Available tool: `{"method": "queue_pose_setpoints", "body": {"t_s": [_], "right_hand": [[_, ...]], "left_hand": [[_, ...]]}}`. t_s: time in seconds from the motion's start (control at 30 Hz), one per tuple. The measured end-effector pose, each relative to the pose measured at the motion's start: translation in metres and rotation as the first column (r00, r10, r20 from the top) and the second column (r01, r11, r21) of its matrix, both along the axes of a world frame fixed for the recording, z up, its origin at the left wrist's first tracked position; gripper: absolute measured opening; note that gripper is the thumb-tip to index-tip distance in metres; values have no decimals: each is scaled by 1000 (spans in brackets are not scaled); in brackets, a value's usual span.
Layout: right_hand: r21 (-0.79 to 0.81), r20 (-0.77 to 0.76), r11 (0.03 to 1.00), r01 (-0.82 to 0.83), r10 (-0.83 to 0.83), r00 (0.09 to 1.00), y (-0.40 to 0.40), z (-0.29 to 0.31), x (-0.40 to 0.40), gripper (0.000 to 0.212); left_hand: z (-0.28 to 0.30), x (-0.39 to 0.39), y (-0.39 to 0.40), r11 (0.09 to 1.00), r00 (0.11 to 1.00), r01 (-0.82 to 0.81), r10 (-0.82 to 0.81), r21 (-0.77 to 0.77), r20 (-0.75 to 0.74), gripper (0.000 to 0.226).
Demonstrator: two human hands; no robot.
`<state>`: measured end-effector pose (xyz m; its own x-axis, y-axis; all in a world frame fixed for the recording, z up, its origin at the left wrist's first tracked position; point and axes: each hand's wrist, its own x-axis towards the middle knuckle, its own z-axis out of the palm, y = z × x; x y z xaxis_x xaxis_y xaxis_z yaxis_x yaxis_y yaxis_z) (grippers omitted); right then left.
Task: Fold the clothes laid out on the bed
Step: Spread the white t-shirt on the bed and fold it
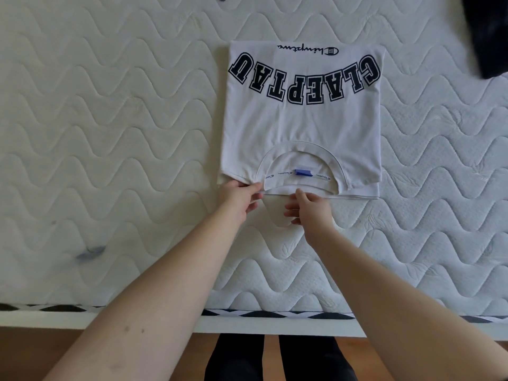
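Note:
A white T-shirt [302, 119] with black block letters lies folded into a rectangle on the mattress, its collar and blue neck label toward me. My left hand [240, 200] pinches the near edge of the shirt just left of the collar. My right hand [312, 209] has curled fingers at the near hem below the collar, over a small flap of white fabric [276, 213] that sticks out toward me. Whether the right fingers grip that flap is not plain.
The white quilted mattress [110, 133] fills the view, its front edge [275, 316] close to me. A dark garment [486, 34] lies at the top right corner. A small grey smudge [89, 254] marks the mattress at the left. My legs stand on a wooden floor below.

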<state>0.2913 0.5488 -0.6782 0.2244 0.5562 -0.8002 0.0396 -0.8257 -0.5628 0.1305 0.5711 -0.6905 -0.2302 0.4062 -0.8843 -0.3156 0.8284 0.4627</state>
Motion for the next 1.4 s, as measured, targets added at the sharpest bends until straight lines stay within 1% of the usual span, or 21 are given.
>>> {"method": "queue_pose_setpoints", "body": {"t_s": [0.13,0.2,0.27,0.3,0.37,0.4,0.47,0.53,0.63,0.7,0.77,0.8,0.9,1.07,1.13,1.2,1.23,1.3,1.33,1.37,1.4], "right_hand": [[-7,43,996,-91,91,995,-2,0,-2,23],[-8,56,991,-130,130,990,-2,-1,-6,22],[7,53,988,-153,153,987,-1,-2,-14,21],[18,46,986,-164,163,986,0,-3,-18,21],[21,19,984,-174,174,985,3,-4,-28,21],[8,-8,986,-165,165,986,4,-4,-34,21],[-50,-96,993,-111,106,990,7,-4,-45,26],[-112,-181,991,-69,48,982,12,-2,-56,36],[-151,-230,986,-65,29,973,18,0,-68,45],[-184,-226,983,-28,-14,974,21,2,-73,38],[-250,-213,967,59,-115,970,24,2,-76,31],[-273,-209,957,103,-163,964,25,2,-78,29],[-267,-198,945,188,-245,949,22,-1,-84,25],[-210,-142,938,276,-308,941,16,-6,-90,21],[-169,-109,952,254,-274,955,11,-7,-90,22],[-166,-108,971,169,-188,976,7,-4,-86,23],[-176,-122,979,103,-125,985,7,0,-81,24],[-147,-96,984,-97,83,992,8,7,-63,25],[-108,-33,973,-205,202,979,9,11,-51,25],[-63,59,956,-285,289,955,11,13,-37,26],[-18,168,945,-328,326,930,13,15,-20,27]], "left_hand": [[-5,4,-12,999,992,48,-45,25,-118,20],[-6,-1,-22,979,954,202,-188,39,-233,25],[-7,-14,-32,930,862,362,-311,59,-400,28],[-7,-22,-37,907,797,416,-329,66,-507,27],[-6,-42,-46,895,680,439,-280,71,-678,24],[-5,-51,-48,906,662,414,-236,85,-711,24],[-7,-63,-49,920,674,379,-198,103,-712,32],[-8,-68,-43,911,685,403,-238,87,-689,38],[-9,-65,-28,875,673,479,-318,65,-668,32],[-9,-63,-21,850,630,525,-367,27,-685,21],[-9,-62,-16,831,580,555,-399,-13,-710,9],[-9,-62,-16,824,561,565,-407,-26,-721,7],[-9,-62,-20,808,515,588,-415,-43,-750,13],[-8,-61,-29,713,330,688,-476,-138,-815,16],[-7,-61,-28,690,306,706,-502,-161,-809,15],[-5,-59,-26,662,290,723,-551,-198,-783,10],[-3,-58,-26,638,271,735,-589,-231,-761,10],[-1,-59,-24,621,259,731,-634,-281,-728,23],[0,-61,-22,657,305,711,-610,-251,-732,30],[1,-64,-18,717,390,674,-550,-178,-738,35],[2,-67,-12,781,491,618,-474,-91,-731,37]]}}
